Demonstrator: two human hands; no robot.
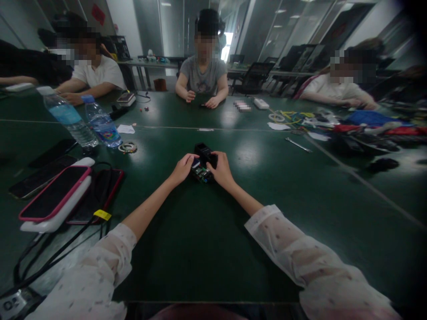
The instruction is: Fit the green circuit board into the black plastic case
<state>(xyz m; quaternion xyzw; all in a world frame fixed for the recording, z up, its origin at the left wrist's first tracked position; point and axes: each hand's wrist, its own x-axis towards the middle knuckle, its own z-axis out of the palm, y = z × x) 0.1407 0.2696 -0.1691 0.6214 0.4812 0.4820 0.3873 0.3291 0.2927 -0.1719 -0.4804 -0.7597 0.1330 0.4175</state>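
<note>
A small black electronic device (204, 152) with a bare green circuit board (201, 173) at its near end is at the middle of the dark green table (203, 249), between the person's two hands. The left hand (183, 169) is partly closed, its fingertips gripping the device's left edge; the right hand (223, 170) is curled around the right side, thumb toward the board. The fingers hide both flanks, so their exact contact is unclear. The table's left side is the crowded one: a phone in a pink case (56, 193) lies on a white slab (75, 213), with a red-edged dark device (83, 215) beside it and a black cable (55, 268) with a yellow tag (102, 215) trailing near the left sleeve. Beyond stand a white-capped water bottle (63, 116) and a blue-capped water bottle (102, 122), a coiled ring (127, 147) just beside the latter. On the right, a metal wrench (298, 145) lies apart from the hands, short of a heap of cables (290, 116) and a blue bundle (372, 118). A co-worker in a grey shirt (203, 78) sits opposite, with others in white at left (100, 73) and right (333, 92).
</note>
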